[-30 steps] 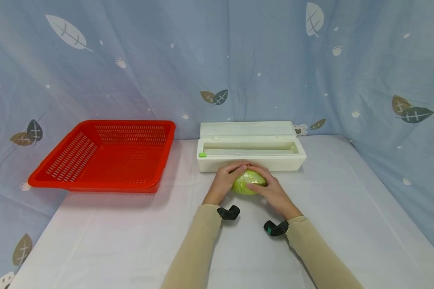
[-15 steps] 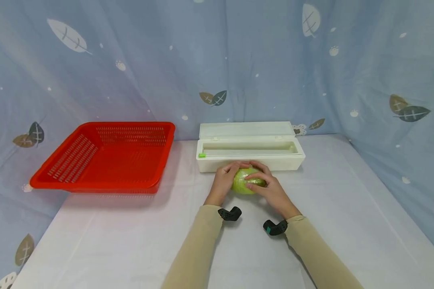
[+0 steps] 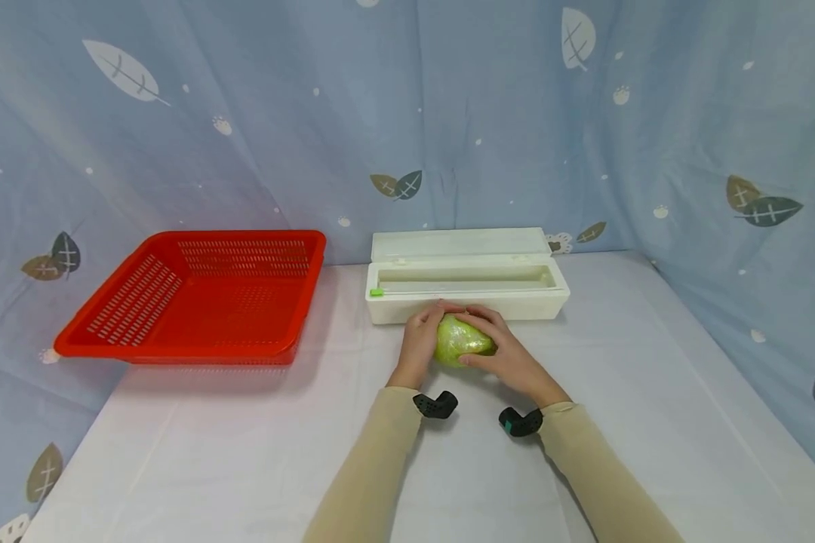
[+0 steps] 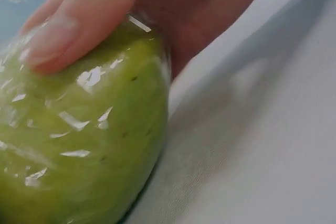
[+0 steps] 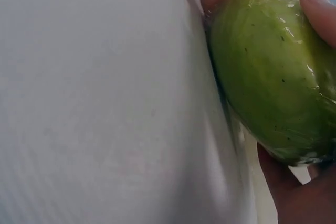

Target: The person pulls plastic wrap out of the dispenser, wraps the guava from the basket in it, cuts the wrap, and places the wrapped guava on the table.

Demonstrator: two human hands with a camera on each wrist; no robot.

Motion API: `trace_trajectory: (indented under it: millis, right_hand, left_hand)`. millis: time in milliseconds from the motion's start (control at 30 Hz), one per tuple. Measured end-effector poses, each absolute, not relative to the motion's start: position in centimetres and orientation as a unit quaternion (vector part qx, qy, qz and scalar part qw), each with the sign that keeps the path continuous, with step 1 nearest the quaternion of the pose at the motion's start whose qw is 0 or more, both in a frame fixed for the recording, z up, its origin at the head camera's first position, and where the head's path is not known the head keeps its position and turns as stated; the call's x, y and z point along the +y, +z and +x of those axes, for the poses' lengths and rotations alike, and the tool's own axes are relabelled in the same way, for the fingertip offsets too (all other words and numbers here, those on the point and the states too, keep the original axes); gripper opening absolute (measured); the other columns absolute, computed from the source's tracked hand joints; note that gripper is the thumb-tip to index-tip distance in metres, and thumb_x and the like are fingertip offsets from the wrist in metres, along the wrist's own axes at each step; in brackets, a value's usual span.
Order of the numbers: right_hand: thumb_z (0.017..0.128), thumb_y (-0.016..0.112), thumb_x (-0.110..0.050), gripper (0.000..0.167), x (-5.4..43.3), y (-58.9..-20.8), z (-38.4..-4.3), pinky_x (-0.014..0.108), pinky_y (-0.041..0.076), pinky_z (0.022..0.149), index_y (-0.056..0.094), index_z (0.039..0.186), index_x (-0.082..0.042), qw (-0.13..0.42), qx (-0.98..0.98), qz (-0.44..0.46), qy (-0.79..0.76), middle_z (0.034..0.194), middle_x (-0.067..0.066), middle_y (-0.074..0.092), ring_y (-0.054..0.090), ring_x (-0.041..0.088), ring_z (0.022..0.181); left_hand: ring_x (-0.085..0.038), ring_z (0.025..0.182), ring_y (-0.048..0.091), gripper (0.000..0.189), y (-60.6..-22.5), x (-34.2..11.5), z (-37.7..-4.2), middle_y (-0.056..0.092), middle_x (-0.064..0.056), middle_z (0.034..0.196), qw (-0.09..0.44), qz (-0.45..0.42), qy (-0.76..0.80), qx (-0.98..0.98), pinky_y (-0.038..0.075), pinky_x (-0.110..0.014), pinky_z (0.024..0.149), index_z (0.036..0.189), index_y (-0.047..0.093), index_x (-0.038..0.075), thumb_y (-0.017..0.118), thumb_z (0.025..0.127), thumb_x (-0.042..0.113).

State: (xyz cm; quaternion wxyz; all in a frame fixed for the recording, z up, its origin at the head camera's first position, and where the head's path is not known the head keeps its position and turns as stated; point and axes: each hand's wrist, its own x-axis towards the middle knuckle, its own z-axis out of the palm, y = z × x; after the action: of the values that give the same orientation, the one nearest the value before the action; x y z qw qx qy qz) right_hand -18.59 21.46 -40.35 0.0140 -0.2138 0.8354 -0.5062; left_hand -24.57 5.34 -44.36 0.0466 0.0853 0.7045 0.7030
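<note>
A green fruit, mango-like with small dark specks, is wrapped in clear, wrinkled cling film and sits low over the white table just before the dispenser. My left hand holds its left side, and in the left wrist view the thumb lies across the film. On the right, my right hand grips the fruit, fingers over the top and thumb at the near side. The right wrist view has the wrapped fruit between parts of both hands. The fruit's far side and underside are hidden.
Right behind the hands stands a white cling-film dispenser with its lid raised and a green slider at its left. A red slotted basket is at the left. A patterned blue curtain borders the white table.
My right fingers have shifted over the fruit, which has turned slightly and now shows a more tapered right end. The left hand stays at its left side. The view has drifted slightly.
</note>
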Motion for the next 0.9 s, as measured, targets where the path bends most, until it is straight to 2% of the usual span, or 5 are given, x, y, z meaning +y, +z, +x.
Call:
trace_trajectory:
  millis: [167, 400, 567, 700, 900]
  right_hand:
    - [0.082, 0.065, -0.018, 0.056, 21.8, -40.7, -18.7, 0.054, 0.019, 0.098, 0.043, 0.134, -0.016, 0.018, 0.829, -0.218, -0.514, 0.145, 0.006, 0.017, 0.017, 0.027, 0.131]
    - [0.076, 0.071, -0.028, 0.088, 22.2, -40.9, -18.7, 0.053, 0.016, 0.099, 0.014, 0.143, -0.025, 0.075, 0.826, -0.138, -0.541, 0.146, 0.001, 0.013, 0.018, 0.026, 0.13]
    - [0.073, 0.074, -0.025, 0.096, 22.5, -41.0, -18.9, 0.053, 0.017, 0.099, 0.01, 0.143, -0.028, 0.105, 0.822, -0.127, -0.545, 0.146, 0.0, 0.012, 0.019, 0.025, 0.129]
    - [0.072, 0.075, -0.026, 0.099, 22.8, -41.1, -19.1, 0.055, 0.017, 0.098, 0.006, 0.143, -0.03, 0.117, 0.821, -0.127, -0.544, 0.147, 0.003, 0.008, 0.018, 0.027, 0.129]
    - [0.076, 0.071, -0.025, 0.094, 23.1, -41.2, -19.2, 0.054, 0.02, 0.098, 0.005, 0.143, -0.032, 0.124, 0.805, -0.129, -0.566, 0.146, 0.007, 0.015, 0.023, 0.027, 0.128]
  left_hand:
    - [-0.007, 0.108, 0.048, 0.036, -44.6, 4.7, -24.5, 0.057, 0.013, 0.112, 0.082, 0.123, 0.684, 0.714, 0.036, -0.035, 0.09, 0.105, 0.064, 0.03, 0.047, 0.085, 0.054]
    - [-0.01, 0.108, 0.048, 0.04, -44.7, 4.5, -24.5, 0.053, 0.013, 0.118, 0.107, 0.174, 0.669, 0.715, 0.039, -0.035, 0.087, 0.113, 0.059, 0.029, 0.054, 0.082, 0.054]
    - [-0.009, 0.108, 0.047, 0.04, -44.7, 4.4, -24.6, 0.052, 0.015, 0.118, 0.11, 0.181, 0.652, 0.728, 0.039, -0.036, 0.087, 0.112, 0.059, 0.033, 0.055, 0.079, 0.056]
    - [-0.007, 0.112, 0.043, 0.047, -44.2, 3.9, -24.7, 0.047, 0.019, 0.122, 0.124, 0.208, 0.604, 0.76, 0.035, -0.038, 0.091, 0.119, 0.053, 0.036, 0.059, 0.076, 0.056]
    - [-0.008, 0.119, 0.037, 0.051, -41.8, 2.8, -23.7, 0.044, 0.013, 0.128, 0.146, 0.229, 0.569, 0.776, 0.028, -0.04, 0.097, 0.131, 0.043, 0.028, 0.05, 0.086, 0.05]
